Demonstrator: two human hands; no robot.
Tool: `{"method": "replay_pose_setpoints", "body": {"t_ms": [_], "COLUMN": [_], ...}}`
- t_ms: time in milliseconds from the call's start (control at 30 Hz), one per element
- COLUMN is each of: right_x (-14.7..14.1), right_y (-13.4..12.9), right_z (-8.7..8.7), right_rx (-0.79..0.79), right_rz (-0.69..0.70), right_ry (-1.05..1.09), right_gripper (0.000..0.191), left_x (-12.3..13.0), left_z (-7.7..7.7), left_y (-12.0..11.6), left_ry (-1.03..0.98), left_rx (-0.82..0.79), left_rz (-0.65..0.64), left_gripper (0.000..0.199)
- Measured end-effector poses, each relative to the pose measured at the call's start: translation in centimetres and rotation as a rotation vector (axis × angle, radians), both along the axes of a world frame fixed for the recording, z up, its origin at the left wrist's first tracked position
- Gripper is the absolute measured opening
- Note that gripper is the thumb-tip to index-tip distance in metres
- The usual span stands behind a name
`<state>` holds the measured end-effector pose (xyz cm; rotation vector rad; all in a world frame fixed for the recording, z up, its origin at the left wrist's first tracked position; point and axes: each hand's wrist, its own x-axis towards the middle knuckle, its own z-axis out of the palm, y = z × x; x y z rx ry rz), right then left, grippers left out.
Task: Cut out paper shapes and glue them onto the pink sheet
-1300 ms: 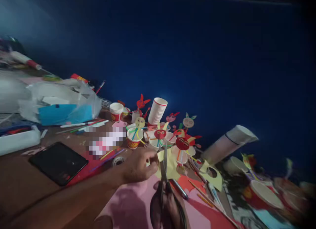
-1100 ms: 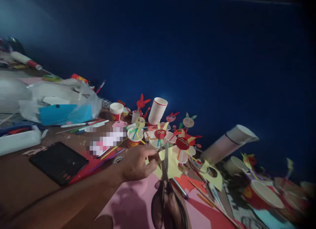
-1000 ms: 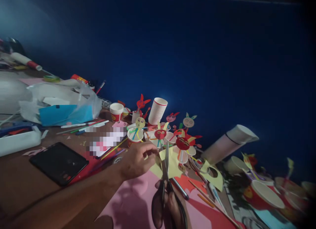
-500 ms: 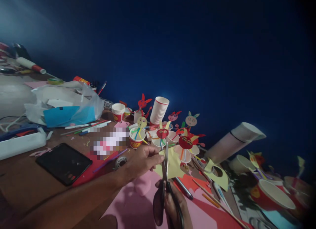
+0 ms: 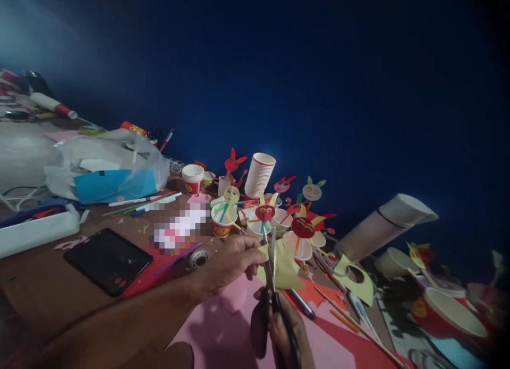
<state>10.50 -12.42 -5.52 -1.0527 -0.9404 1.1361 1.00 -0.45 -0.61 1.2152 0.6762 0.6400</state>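
Observation:
Black-handled scissors [image 5: 270, 284] are gripped in my right hand [image 5: 287, 324], their blades pointing up and slightly apart. A piece of yellow paper [image 5: 285, 271] lies at the blades, its left edge pinched between the fingers of my left hand [image 5: 241, 255]. Pink paper [image 5: 227, 332] is spread on the table beneath both hands. Just beyond the scissors stand paper cups with paper animal faces, among them a red face with yellow ears [image 5: 265, 212] and a darker red one [image 5: 303, 227].
A black tablet [image 5: 107, 260] and a tape roll [image 5: 199, 259] lie left. A tall stack of paper cups [image 5: 260, 175] stands behind. At right are a leaning white cylinder [image 5: 382, 223], a yellow sheet with a round hole [image 5: 364, 292] and a tilted red cup [image 5: 446, 316]. A marker [image 5: 303, 303] lies near my right hand.
The whole view has shifted slightly, so things sit a little further right. My hands keep the same hold on the scissors and yellow paper, whose visible outline has changed a little.

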Motion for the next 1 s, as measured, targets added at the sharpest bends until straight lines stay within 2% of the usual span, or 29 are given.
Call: {"method": "replay_pose_setpoints", "body": {"t_ms": [1000], "right_x": [-0.35], "right_y": [-0.19], "right_z": [0.05], "right_rx": [-0.011], "right_rz": [0.025], "right_ry": [0.099], "right_gripper": [0.045], "left_x": [-0.03], "left_z": [0.6], "left_y": [-0.02], "left_ry": [0.014], "left_rx": [-0.06], "left_rz": [0.002], "left_gripper": [0.014]}}
